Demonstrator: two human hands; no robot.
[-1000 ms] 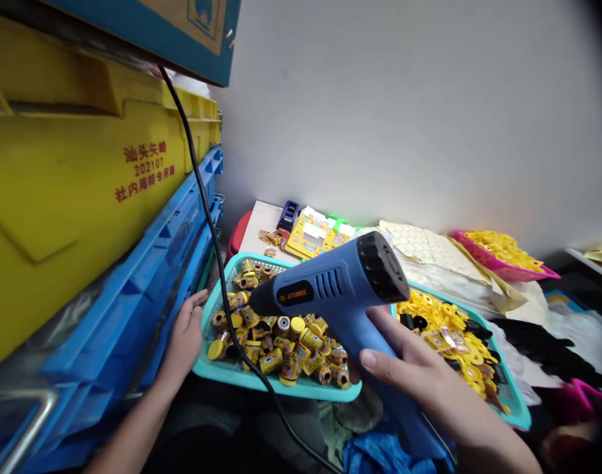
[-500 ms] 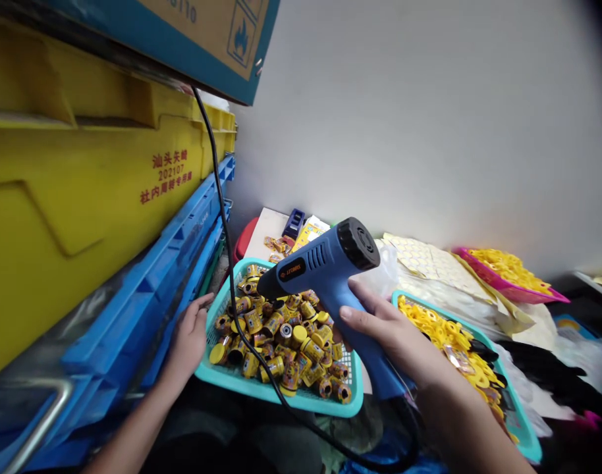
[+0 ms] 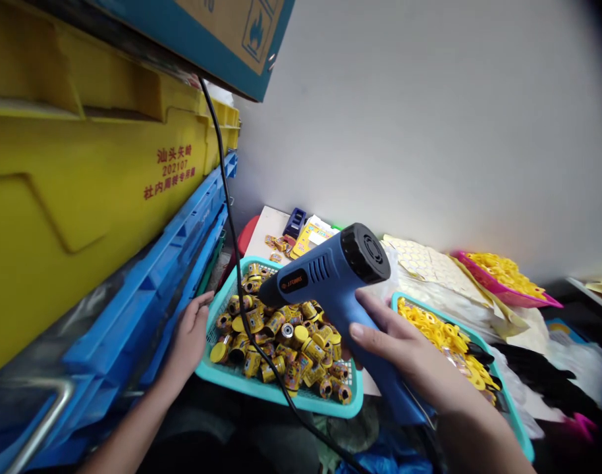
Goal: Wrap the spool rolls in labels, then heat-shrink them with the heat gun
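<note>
Right hand (image 3: pixel 404 355): fingers clamped on blue heat gun (image 3: pixel 330 276). Left hand (image 3: pixel 185 342): fingers spread at teal plastic basket (image 3: pixel 276 395) rim. Risks: heat scorching yellow canisters (image 3: pixel 276 329) if nozzle held close; black cord (image 3: pixel 244 309) across basket snagging.

From here I see my right hand (image 3: pixel 404 349) gripping a blue heat gun (image 3: pixel 330 283) above a teal plastic basket (image 3: pixel 276 387) heaped with yellow-labelled cylinders (image 3: pixel 276 336), my open left hand (image 3: pixel 185 339) at that basket's left rim, a black cord (image 3: pixel 239 263) crossing it, and a second teal basket (image 3: pixel 498 368) to its right.
</note>
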